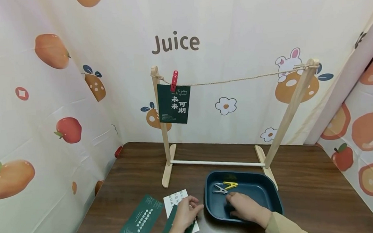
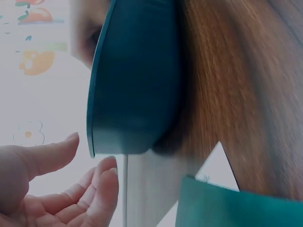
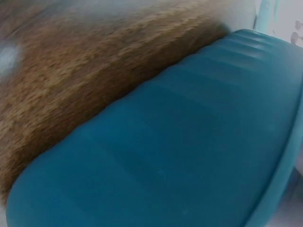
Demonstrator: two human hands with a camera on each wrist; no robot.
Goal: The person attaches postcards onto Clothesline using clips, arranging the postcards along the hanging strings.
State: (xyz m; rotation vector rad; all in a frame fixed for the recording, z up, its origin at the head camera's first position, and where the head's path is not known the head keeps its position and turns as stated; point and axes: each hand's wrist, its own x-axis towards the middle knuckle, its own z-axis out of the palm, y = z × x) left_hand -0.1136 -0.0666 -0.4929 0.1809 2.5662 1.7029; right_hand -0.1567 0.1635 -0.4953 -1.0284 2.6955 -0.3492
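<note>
Right hand [image 1: 245,207] in rounded dark-blue tray [image 1: 265,193], near silver-grey clip [image 1: 220,189], cannot tell its grip, left hand [image 1: 185,215] empty, loosely spread, above dark-green card [image 1: 171,218]

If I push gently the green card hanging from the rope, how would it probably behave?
The green card would probably swing or twist, since a single red clip holds its top edge. It seems fairly stiff, because it hangs flat. It is likely light: the thin rope sags only slightly.
</note>
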